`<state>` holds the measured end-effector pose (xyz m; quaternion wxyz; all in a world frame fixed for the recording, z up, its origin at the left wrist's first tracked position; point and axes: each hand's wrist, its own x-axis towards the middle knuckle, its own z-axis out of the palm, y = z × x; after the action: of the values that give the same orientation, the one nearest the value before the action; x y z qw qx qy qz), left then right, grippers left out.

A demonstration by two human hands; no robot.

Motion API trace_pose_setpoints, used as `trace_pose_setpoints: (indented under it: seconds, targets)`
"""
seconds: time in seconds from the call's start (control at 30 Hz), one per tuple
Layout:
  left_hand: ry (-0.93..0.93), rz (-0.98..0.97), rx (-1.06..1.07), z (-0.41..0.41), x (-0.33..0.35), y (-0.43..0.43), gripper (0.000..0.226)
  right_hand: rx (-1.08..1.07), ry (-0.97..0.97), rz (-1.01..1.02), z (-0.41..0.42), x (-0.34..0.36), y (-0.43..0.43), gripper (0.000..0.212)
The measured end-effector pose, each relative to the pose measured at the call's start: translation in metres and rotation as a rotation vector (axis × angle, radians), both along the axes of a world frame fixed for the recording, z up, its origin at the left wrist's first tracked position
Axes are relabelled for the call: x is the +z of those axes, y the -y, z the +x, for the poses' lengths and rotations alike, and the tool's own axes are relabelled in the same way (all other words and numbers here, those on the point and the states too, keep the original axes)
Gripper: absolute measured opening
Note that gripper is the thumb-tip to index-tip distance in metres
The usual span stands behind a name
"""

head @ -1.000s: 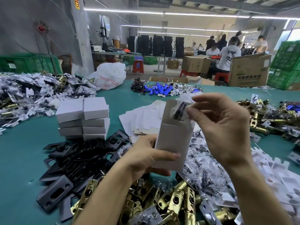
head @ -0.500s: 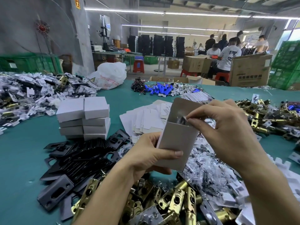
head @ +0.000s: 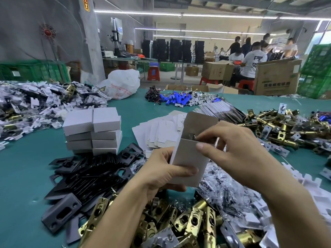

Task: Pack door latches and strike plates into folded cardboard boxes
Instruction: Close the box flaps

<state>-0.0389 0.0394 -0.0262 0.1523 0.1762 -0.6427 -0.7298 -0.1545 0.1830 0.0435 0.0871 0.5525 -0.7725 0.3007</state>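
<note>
My left hand point(head: 161, 173) grips a small white cardboard box point(head: 188, 158), held upright with its top flap open. My right hand point(head: 231, 149) is at the box mouth, its fingertips pinching a small clear bag of screws point(head: 192, 136) that sits mostly inside the box. Brass door latches point(head: 193, 222) lie heaped on the table just below my hands. Black strike plates point(head: 89, 174) are piled to the left of my left hand.
A stack of closed white boxes point(head: 93, 129) stands at the left on the green table point(head: 21, 176). Flat unfolded boxes point(head: 159, 131) lie behind my hands. Clear screw bags point(head: 229, 190) spread under my right arm. More latches point(head: 286, 126) lie at the right. People work in the background.
My right hand has lowered the screw bag from above the box down into its open mouth. My left hand kept holding the box, tilting it slightly.
</note>
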Motion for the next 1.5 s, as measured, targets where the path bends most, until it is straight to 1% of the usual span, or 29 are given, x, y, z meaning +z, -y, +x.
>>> trace_pose_setpoints:
  seconds: [0.03, 0.1, 0.17, 0.23, 0.3, 0.37, 0.47, 0.63, 0.73, 0.8, 0.83, 0.9, 0.97, 1.0, 1.07, 1.13, 1.2, 1.3, 1.33, 1.4, 1.43, 1.5]
  targets:
    - [-0.001, 0.003, -0.008, 0.000, 0.001, 0.000, 0.038, 0.009, 0.010, -0.045, 0.000, -0.001, 0.000, 0.014]
    - [0.000, 0.000, -0.026, 0.000, 0.001, -0.001, 0.038, 0.030, 0.031, -0.041, 0.000, -0.002, -0.001, 0.028]
    - [-0.004, -0.004, -0.031, 0.001, 0.002, -0.001, 0.038, 0.020, 0.014, 0.048, 0.000, -0.003, 0.000, 0.040]
    - [-0.010, -0.005, -0.024, 0.001, 0.002, -0.002, 0.039, -0.019, -0.003, 0.083, 0.000, -0.004, 0.001, 0.033]
    - [-0.028, 0.002, -0.020, 0.001, 0.002, -0.002, 0.037, -0.062, -0.021, 0.045, 0.001, -0.003, 0.001, 0.027]
    - [-0.042, 0.005, -0.014, 0.001, 0.003, -0.002, 0.036, -0.101, -0.035, 0.043, 0.002, -0.003, 0.001, 0.029]
    - [-0.050, -0.022, 0.003, 0.001, 0.003, -0.002, 0.035, -0.128, -0.068, 0.096, 0.002, -0.004, 0.001, 0.031]
    - [-0.073, -0.059, 0.035, 0.000, 0.002, -0.001, 0.038, -0.081, -0.040, 0.101, 0.002, 0.000, -0.002, 0.029]
    - [-0.065, -0.059, 0.013, 0.001, 0.002, -0.001, 0.038, -0.033, -0.003, 0.076, 0.003, 0.001, -0.005, 0.018]
    - [-0.051, -0.055, 0.002, 0.001, 0.001, 0.000, 0.039, -0.009, 0.029, 0.076, 0.001, 0.001, -0.006, 0.015]
    - [-0.048, -0.046, 0.000, 0.001, 0.001, -0.001, 0.039, -0.003, 0.058, 0.061, 0.001, 0.001, -0.006, 0.017]
    - [-0.057, -0.011, 0.004, 0.001, 0.002, -0.001, 0.037, -0.003, 0.107, -0.038, 0.001, 0.001, -0.005, 0.024]
    - [-0.084, 0.033, -0.005, 0.002, 0.004, -0.002, 0.036, -0.045, 0.060, -0.148, 0.002, 0.001, -0.003, 0.028]
    - [-0.095, 0.043, -0.014, 0.002, 0.005, -0.003, 0.036, -0.076, 0.024, -0.170, 0.003, 0.000, -0.002, 0.028]
    - [-0.105, 0.038, -0.017, 0.002, 0.006, -0.002, 0.037, -0.141, -0.035, -0.139, 0.003, -0.002, 0.000, 0.028]
    - [-0.111, 0.023, -0.003, 0.002, 0.005, -0.001, 0.040, -0.182, -0.048, -0.052, 0.001, -0.003, -0.001, 0.032]
    - [-0.110, -0.001, 0.013, 0.002, 0.004, 0.000, 0.043, -0.172, 0.002, 0.017, 0.001, -0.003, -0.001, 0.032]
    - [-0.105, -0.037, 0.028, 0.001, 0.002, 0.001, 0.043, -0.079, 0.099, 0.067, 0.001, -0.001, 0.002, 0.022]
    - [-0.106, -0.039, 0.027, 0.000, 0.002, 0.000, 0.042, -0.047, 0.125, 0.054, 0.001, -0.002, 0.002, 0.019]
    - [-0.121, -0.021, 0.010, 0.000, 0.001, 0.000, 0.038, 0.006, 0.164, -0.044, -0.002, -0.004, 0.003, 0.010]
    - [-0.133, 0.004, -0.013, 0.001, 0.002, -0.001, 0.035, 0.059, 0.224, -0.107, -0.003, -0.006, 0.004, 0.014]
    - [-0.149, 0.060, -0.081, 0.002, 0.003, -0.001, 0.030, 0.234, 0.452, -0.226, -0.003, -0.010, 0.004, 0.035]
